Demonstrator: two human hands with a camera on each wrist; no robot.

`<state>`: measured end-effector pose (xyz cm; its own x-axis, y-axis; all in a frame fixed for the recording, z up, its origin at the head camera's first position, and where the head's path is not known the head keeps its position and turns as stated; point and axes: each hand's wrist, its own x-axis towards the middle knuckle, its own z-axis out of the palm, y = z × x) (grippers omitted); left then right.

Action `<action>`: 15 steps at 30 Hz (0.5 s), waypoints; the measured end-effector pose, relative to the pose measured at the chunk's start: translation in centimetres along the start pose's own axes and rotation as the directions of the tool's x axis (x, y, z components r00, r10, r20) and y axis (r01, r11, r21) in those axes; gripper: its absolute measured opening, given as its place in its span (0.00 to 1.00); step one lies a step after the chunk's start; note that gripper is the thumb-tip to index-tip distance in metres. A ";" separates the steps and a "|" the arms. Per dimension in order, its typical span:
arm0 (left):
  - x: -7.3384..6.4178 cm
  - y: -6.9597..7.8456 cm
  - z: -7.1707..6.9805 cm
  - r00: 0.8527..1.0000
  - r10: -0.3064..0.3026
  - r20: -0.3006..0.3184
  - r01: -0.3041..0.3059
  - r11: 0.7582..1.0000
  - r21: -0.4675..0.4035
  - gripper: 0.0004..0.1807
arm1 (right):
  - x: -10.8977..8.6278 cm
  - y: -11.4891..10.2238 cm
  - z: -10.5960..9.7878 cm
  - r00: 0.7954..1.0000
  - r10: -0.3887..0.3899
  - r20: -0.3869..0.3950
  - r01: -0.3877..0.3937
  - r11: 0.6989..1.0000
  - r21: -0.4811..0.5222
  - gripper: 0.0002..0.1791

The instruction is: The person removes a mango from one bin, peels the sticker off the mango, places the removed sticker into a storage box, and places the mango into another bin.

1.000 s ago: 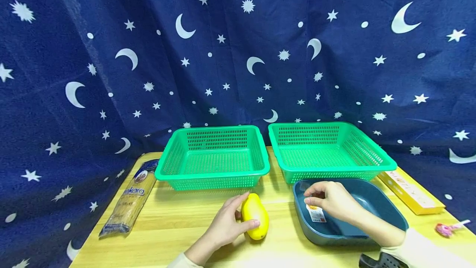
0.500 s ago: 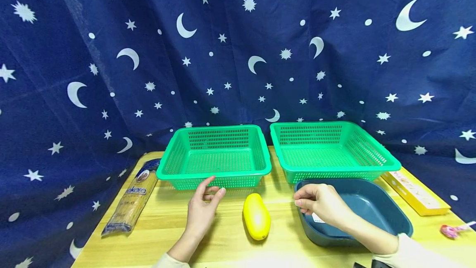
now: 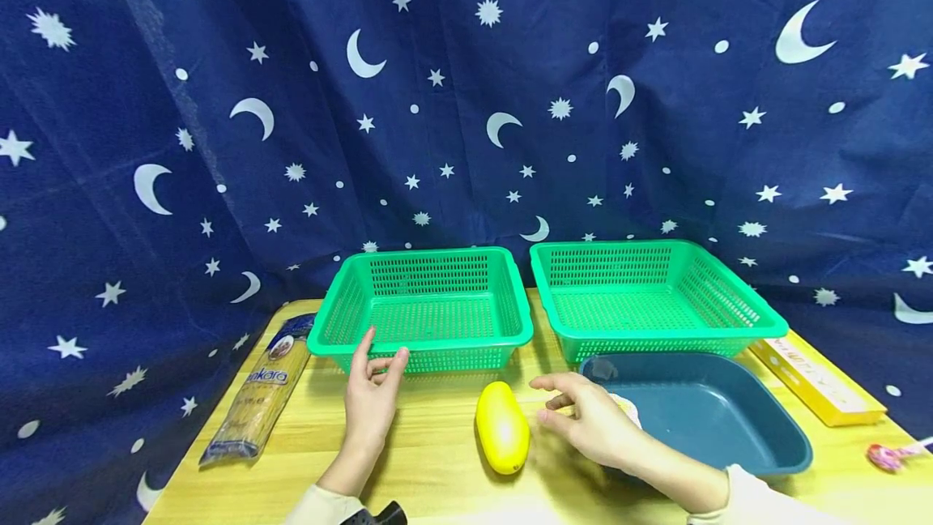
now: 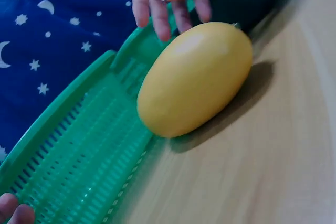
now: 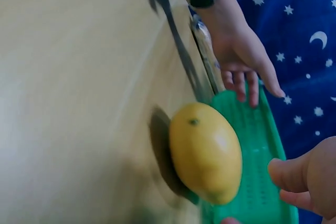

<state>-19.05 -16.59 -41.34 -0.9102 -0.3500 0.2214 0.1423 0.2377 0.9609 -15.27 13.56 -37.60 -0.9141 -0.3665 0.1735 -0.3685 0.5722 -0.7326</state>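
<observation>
A smooth yellow oblong fruit (image 3: 503, 428) lies on the wooden table between my two hands; its exact kind cannot be told. My left hand (image 3: 372, 403) is held in front of the left green basket (image 3: 430, 341), fingers loosely extended and nothing in them. In the head view its fingertips overlap the basket's front rim; whether they touch is unclear. My right hand (image 3: 594, 420) hovers just right of the fruit, fingers parted and bent a little, apart from it. The left wrist view shows the fruit (image 4: 197, 80) with a gap below the right fingers (image 4: 159, 11).
A dark blue basin (image 3: 700, 403) stands at right, with a pale packet (image 3: 627, 409) partly hidden behind my right hand. Behind it is a second green basket (image 3: 663, 339). A spaghetti pack (image 3: 262, 391) lies far left; a yellow box (image 3: 820, 379) and a lollipop (image 3: 885, 456) lie far right.
My left hand has let go of the yellow fruit and moved left toward the left basket. My right hand has moved left from over the basin to beside the fruit.
</observation>
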 end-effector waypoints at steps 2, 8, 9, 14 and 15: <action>0.4 -0.1 -0.1 1.000 -0.010 -0.027 0.010 1.000 -0.001 0.40 | 0.0 -0.1 0.8 1.000 0.027 0.000 -0.027 1.000 -0.004 0.23; 1.5 -0.3 -0.5 0.996 -0.038 -0.080 0.039 0.999 0.010 0.41 | 0.6 -0.7 2.8 0.991 0.133 0.003 -0.133 0.990 0.051 0.27; 1.7 -0.4 -0.6 0.995 -0.047 -0.086 0.049 0.999 0.017 0.41 | 0.7 -0.7 3.0 0.988 0.152 0.011 -0.152 0.986 0.072 0.27; 2.3 -0.8 -0.9 0.991 -0.088 -0.102 0.092 0.995 0.032 0.41 | 1.1 -0.6 3.4 0.978 0.185 0.094 -0.200 0.959 0.202 0.28; 2.4 -0.8 -0.9 0.991 -0.087 -0.104 0.090 0.996 0.028 0.40 | 1.1 -0.5 3.4 0.977 0.180 0.110 -0.201 0.955 0.219 0.28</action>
<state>-21.00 -18.47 -41.47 -0.8735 -0.4620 0.1532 0.0486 0.2303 0.9719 -15.52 10.31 -39.28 -0.9413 -0.3359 -0.0348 -0.1316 0.4596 -0.8783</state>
